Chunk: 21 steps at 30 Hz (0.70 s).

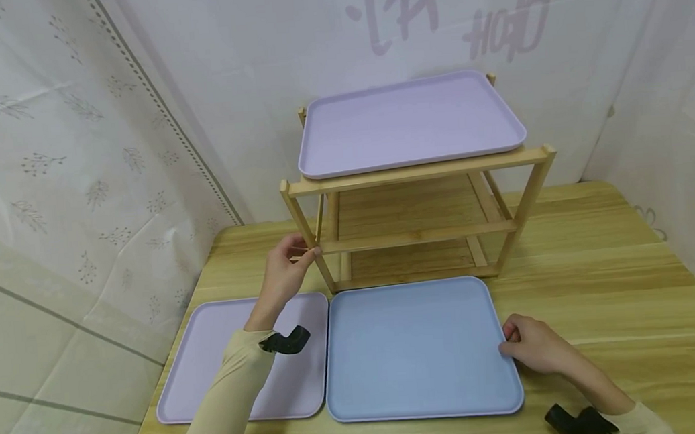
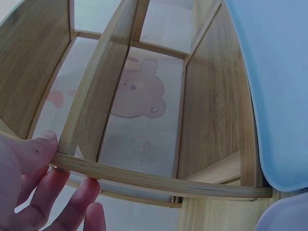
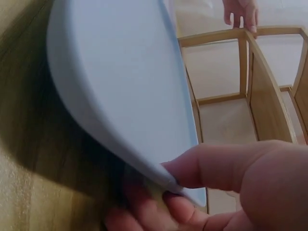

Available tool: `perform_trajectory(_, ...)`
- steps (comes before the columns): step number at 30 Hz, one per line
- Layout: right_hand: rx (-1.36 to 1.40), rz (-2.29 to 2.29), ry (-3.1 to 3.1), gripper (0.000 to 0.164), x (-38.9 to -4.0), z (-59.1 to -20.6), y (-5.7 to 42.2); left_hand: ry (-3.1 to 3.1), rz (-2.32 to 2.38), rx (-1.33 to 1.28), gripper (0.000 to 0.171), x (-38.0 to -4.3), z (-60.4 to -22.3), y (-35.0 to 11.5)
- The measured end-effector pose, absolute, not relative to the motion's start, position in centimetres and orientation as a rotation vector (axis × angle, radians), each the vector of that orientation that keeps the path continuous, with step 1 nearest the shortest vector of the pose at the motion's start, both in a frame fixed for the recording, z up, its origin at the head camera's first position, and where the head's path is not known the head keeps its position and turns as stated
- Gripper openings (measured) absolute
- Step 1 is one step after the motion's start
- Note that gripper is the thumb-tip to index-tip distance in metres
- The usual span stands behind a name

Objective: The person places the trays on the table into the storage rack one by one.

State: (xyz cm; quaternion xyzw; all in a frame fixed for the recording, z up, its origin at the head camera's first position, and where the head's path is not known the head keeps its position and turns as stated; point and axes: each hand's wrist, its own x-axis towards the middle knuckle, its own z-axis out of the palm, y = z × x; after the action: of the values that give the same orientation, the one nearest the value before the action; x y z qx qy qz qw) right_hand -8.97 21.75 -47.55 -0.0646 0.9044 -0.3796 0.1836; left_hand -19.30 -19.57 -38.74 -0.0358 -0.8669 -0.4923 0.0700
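Observation:
A light-wood shelf rack (image 1: 422, 239) stands on the table, with a lilac tray (image 1: 408, 125) lying across its top. My left hand (image 1: 284, 268) grips the rack's front left post at middle-shelf height; the left wrist view shows the thumb on one side of that post (image 2: 144, 177) and fingers on the other. Just in front of the rack lies a blue tray (image 1: 417, 353). With thumb and fingers, my right hand (image 1: 538, 343) pinches this tray's right rim. Seen by the right wrist camera, the tray's near edge (image 3: 110, 130) sits between thumb and fingers.
A second lilac tray (image 1: 212, 361) lies left of the blue one, their rims side by side, partly under my left forearm. The wooden table (image 1: 618, 279) extends to the right. Pale curtains hang behind the rack and along the left side (image 1: 77, 162).

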Motion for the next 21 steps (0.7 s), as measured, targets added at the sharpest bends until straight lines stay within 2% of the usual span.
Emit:
perform_trajectory(6, -0.166, -1.246, 2.434, 0.021, -8.8, -48.0, 22.0, -2.602, -1.483, -0.111, 0.026, -19.3, -38.9, -19.6)
perform_trajectory(14, -0.090, -1.481, 2.124, 0.040, -8.6, -48.9, 22.5, -2.615, -1.470, -0.105, 0.027, -19.3, -39.0, -19.7)
perform_trajectory(21, -0.156, -1.661, 1.797, 0.053, -8.3, -49.2, 22.8, -2.610, -1.496, -0.099, 0.027, -19.2, -38.9, -19.7)
